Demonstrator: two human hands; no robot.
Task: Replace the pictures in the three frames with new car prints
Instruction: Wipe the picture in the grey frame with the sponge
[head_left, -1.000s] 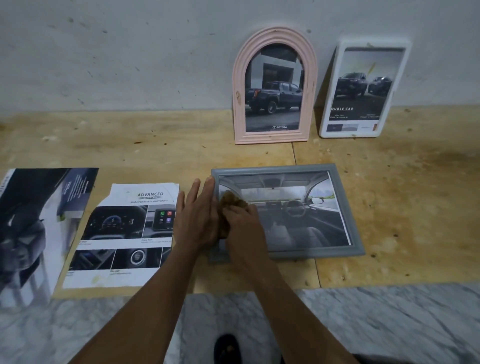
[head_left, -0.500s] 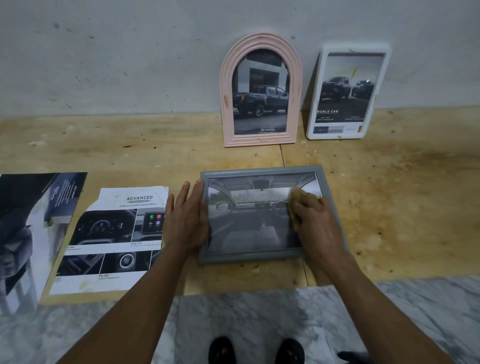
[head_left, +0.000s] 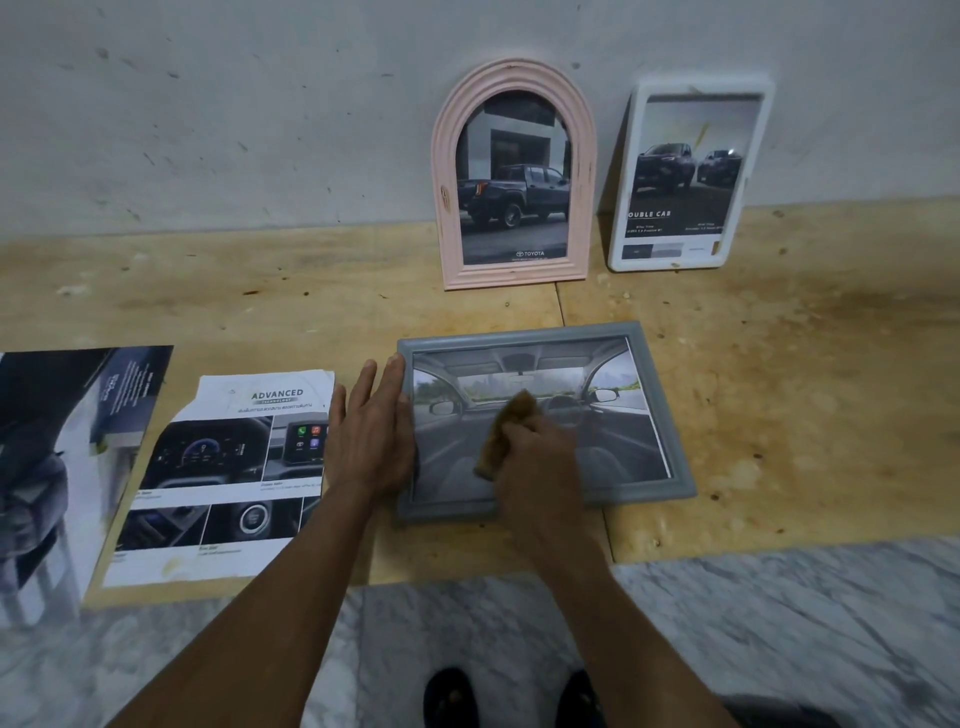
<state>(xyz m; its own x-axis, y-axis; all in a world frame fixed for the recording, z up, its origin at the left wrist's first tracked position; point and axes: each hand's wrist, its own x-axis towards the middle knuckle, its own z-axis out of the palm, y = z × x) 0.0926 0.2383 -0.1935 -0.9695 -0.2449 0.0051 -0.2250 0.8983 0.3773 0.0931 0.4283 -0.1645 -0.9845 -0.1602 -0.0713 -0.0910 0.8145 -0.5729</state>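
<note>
**Wiping the glass of the grey frame**

I see the grey frame (head_left: 670, 415) lying flat on the wooden board (head_left: 779, 389), near its front edge and about midway along it, with a car-interior print behind the glass. My left hand (head_left: 371, 441) lies flat, fingers straight and together, pressed against the frame's left side with the fingertips near its upper left corner. My right hand (head_left: 540, 462) is over the lower middle of the glass, fingers curled round a brown cloth (head_left: 511, 431) that touches the glass.

At the back edge of the board, two more frames stand leaning on the wall (head_left: 260, 130): a pink arched frame (head_left: 447, 208) with a dark pickup print, and just to its right a white frame (head_left: 623, 218) showing two trucks.

Left of the grey frame, a loose print (head_left: 223, 467) headed "ADVANCED" lies flat by the front edge, its right edge partly under my left hand and forearm. Another dark print (head_left: 62, 441) lies at the board's left end and overhangs the front edge. Below the board is a marble floor (head_left: 779, 623), with the tips of my dark shoes (head_left: 449, 696) showing.
</note>
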